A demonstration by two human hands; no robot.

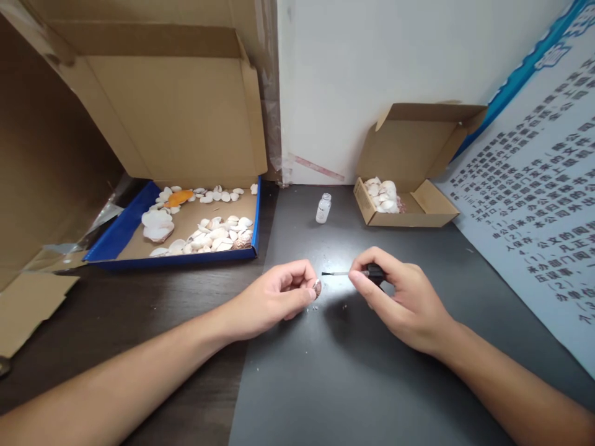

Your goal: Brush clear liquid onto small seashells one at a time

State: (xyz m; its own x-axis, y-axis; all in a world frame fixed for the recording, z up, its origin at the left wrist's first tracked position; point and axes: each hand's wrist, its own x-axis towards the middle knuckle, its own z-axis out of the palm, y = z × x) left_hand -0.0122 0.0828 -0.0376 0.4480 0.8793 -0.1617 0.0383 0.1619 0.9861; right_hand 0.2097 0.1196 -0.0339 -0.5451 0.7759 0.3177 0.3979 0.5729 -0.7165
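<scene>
Head view: left hand [284,296] has the small shell [317,288] pinched between thumb and fingers, just inside the left edge of the grey mat [297,396], about midway between its near and far edges. Right hand [409,300] closed on the black cap [375,274] of the brush [337,273]; bristles point left at the shell, close, small gap, no contact. White crumbs [315,308] on the mat just below the shell. Bottle [323,209] uncapped, upright near the mat's far edge. Small carton [413,220] at the far right corner, lid up, white shells [383,197] in its left end. Blue-sided box [139,264] on the bench [139,310], left of the mat's edge: pale shells, one orange shell [179,197] toward its far left corner.
</scene>
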